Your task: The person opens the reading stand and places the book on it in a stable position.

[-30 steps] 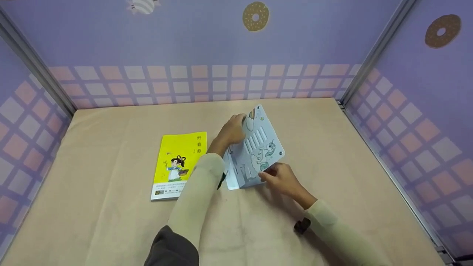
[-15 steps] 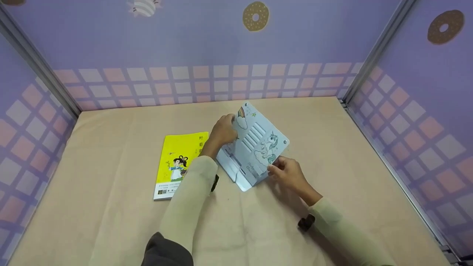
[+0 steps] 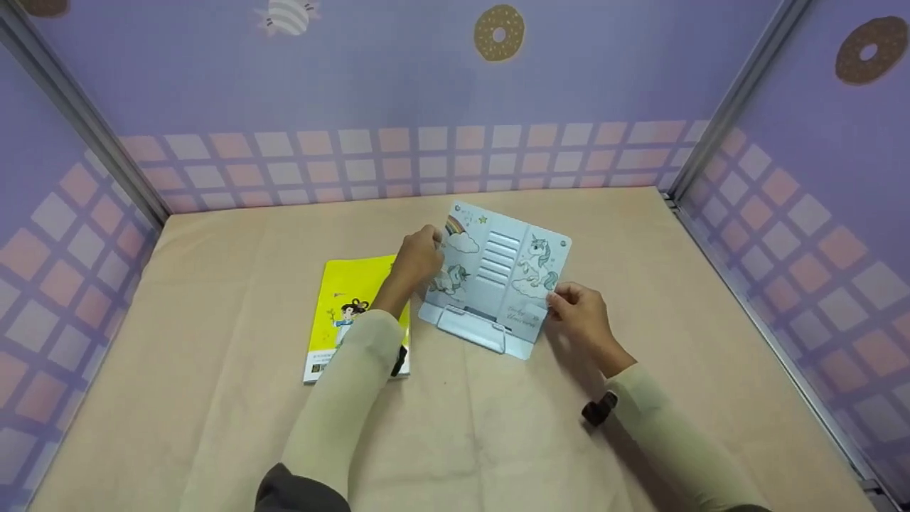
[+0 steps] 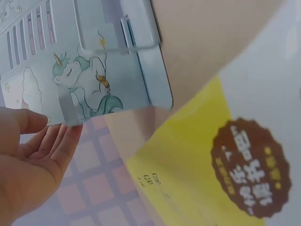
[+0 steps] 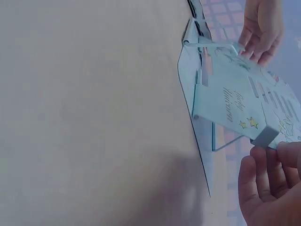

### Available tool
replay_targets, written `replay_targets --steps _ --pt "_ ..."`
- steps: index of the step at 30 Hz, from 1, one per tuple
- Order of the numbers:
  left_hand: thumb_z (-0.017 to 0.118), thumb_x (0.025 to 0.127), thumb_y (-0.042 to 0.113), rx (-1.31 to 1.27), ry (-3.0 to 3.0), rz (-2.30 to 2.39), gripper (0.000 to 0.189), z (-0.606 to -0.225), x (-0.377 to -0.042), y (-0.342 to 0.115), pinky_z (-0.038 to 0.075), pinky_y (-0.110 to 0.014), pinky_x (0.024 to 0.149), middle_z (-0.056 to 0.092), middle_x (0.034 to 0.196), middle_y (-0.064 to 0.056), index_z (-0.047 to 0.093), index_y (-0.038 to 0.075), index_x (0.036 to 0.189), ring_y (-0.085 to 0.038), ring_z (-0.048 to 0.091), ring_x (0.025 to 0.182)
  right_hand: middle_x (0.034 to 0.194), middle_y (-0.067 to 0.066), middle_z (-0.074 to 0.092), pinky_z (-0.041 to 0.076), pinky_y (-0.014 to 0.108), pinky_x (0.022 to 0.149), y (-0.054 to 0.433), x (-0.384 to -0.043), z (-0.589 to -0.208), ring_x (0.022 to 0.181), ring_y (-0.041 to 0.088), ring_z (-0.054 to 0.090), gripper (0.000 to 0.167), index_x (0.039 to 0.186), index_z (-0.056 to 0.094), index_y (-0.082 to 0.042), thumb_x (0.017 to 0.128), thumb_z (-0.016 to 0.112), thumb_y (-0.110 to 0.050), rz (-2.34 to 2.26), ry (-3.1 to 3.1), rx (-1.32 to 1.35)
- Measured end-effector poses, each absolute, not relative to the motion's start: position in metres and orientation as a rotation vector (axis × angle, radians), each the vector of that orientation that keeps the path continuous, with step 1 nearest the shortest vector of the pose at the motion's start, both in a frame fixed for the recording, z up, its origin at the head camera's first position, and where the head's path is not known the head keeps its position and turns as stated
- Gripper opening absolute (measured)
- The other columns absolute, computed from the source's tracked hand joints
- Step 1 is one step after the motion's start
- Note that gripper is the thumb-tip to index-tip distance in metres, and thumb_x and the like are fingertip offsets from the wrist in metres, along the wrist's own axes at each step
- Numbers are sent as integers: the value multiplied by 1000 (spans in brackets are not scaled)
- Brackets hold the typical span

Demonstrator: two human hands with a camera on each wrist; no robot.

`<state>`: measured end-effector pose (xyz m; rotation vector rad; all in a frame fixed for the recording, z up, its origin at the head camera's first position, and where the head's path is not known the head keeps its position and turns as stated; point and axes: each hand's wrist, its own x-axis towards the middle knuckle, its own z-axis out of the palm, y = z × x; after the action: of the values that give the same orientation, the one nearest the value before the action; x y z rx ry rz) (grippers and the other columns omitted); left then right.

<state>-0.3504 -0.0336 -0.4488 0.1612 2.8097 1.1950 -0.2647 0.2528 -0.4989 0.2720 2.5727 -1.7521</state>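
The person holds a light blue book stand with two hands, near the middle of the table. The left hand pinches its left edge, the thumb on the front and the fingers behind. The right hand pinches the right edge in the same manner, beside a small clip which the right wrist view shows. The panel of the stand leans back, with unicorns, a rainbow and a row of slots on it; a wire holder is at its lower front. Whether its base touches the cloth everywhere, one cannot tell. To the left, just beside the stand, lies a yellow book, partly covered by the left sleeve.
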Motion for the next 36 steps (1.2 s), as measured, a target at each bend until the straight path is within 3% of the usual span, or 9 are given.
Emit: replay_targets --steps 8,22,29,36 --pt "52 105 11 149 2806 1252 12 -451 -342 -42 53 -38 97 64 114 -12 58 6 114 -27 59 104 108 12 64 59 32 84 257 -278 -499 92 25 66 17 114 65 -6 100 61 -15 -1702 2705 333" --pt "54 104 11 197 2693 1229 5 -452 -330 -45 54 -29 79 63 109 -11 56 8 106 -24 62 96 109 12 61 56 34 85 264 -293 -498 98 29 63 17 115 63 -8 102 59 -19 -1708 2725 386" --pt "55 103 16 191 2700 1242 20 -454 -328 -62 54 -35 93 64 116 -11 60 7 120 -25 60 102 113 11 60 51 31 81 246 -288 -497 100 25 59 19 112 65 -5 99 60 -20 -1703 3002 354" --pt "52 104 19 65 2750 1214 34 -446 -317 -109 52 -42 100 62 130 -14 58 4 133 -29 59 114 103 15 64 53 35 79 201 -289 -488 91 28 65 13 103 70 -1 93 66 -8 -1680 3261 -73"
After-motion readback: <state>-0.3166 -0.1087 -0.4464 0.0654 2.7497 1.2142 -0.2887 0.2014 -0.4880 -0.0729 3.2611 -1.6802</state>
